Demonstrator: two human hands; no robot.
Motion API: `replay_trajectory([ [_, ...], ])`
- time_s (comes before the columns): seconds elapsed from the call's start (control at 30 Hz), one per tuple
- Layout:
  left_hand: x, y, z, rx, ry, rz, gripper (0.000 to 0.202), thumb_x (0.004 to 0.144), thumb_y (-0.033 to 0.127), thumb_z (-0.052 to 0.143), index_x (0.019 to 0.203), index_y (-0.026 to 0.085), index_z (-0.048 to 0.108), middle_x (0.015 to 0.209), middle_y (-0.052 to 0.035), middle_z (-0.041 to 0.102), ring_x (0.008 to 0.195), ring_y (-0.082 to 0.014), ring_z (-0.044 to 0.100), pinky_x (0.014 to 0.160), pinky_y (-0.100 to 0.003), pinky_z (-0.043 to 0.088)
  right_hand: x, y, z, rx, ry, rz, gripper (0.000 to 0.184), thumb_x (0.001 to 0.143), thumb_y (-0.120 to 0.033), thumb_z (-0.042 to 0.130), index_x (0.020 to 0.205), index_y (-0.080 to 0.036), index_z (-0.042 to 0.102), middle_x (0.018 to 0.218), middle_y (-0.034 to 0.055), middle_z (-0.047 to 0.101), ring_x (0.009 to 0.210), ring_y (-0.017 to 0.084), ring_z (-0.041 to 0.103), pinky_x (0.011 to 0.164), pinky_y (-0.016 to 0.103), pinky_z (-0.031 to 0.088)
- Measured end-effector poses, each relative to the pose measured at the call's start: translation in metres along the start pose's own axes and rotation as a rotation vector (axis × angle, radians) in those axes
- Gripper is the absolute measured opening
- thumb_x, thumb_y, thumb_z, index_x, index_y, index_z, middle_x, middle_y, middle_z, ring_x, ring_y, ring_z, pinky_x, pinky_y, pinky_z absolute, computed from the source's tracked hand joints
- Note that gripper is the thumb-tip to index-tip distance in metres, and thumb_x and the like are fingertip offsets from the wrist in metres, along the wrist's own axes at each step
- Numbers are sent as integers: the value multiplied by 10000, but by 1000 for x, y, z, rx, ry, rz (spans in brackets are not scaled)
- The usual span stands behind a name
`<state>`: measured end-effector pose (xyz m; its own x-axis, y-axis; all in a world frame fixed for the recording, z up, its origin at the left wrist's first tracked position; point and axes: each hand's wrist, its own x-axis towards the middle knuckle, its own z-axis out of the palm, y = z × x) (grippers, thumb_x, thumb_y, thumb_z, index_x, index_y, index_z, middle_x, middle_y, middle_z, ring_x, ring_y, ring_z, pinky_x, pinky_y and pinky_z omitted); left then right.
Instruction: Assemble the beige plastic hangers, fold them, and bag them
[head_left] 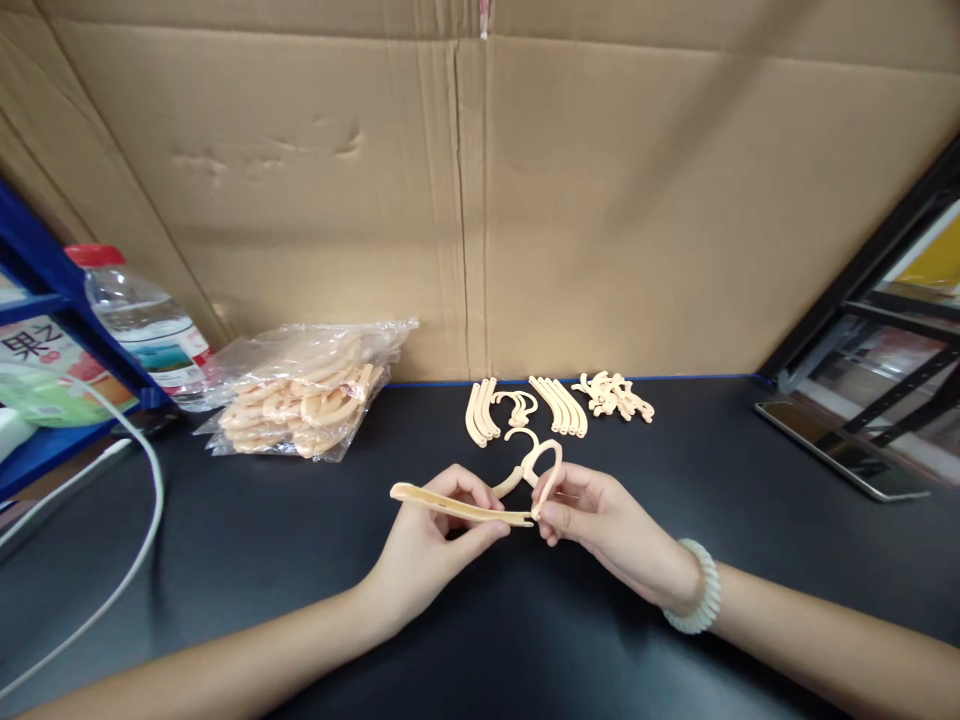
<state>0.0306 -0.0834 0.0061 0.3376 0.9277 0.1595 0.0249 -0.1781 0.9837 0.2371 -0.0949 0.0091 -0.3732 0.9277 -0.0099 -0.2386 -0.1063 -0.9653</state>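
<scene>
Between the fingers and thumb of my left hand (427,545) is a long cream plastic hanger arm (450,507), its far end pointing left. My right hand (611,520) pinches a cream hanger hook (553,470), curved end up. The hook's base meets the notched end of the arm; whether they are locked together I cannot tell. Just behind my hands lies another hanger (510,484) with a curved hook, partly hidden by my fingers and the held hook.
Several loose hanger arms (559,405), a few hooks (517,408) and a pile of small pieces (615,395) lie along the cardboard wall (637,200). A plastic bag of parts (300,400) and a bottle (150,320) stand left, near a white cable (159,490). A phone (832,450) lies right.
</scene>
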Motion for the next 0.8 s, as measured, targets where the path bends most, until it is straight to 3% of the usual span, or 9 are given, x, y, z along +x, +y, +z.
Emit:
replay_trajectory([
  [0.37,-3,2,0,60,-4,37,186,742,280,747,727,200,580,741,-22,651,723,-207,675,654,-309,525,-1,0,2,17,-88,76,251,758,-369,764,862,-162,667,929,64,659,891,193,640,671,290,560],
  [0.63,-8,6,0,266,-83,230,144,789,267,730,716,206,622,734,-34,713,652,-184,676,610,-289,502,-4,1,5,-19,-77,109,229,748,-322,778,812,-139,656,809,54,681,794,161,666,709,288,565],
  [0.8,-8,4,0,313,-30,252,131,806,272,710,738,208,617,726,-26,690,653,-179,661,620,-292,493,-4,-1,4,42,-101,127,223,756,-315,773,836,-145,653,875,58,667,866,197,675,715,315,575],
])
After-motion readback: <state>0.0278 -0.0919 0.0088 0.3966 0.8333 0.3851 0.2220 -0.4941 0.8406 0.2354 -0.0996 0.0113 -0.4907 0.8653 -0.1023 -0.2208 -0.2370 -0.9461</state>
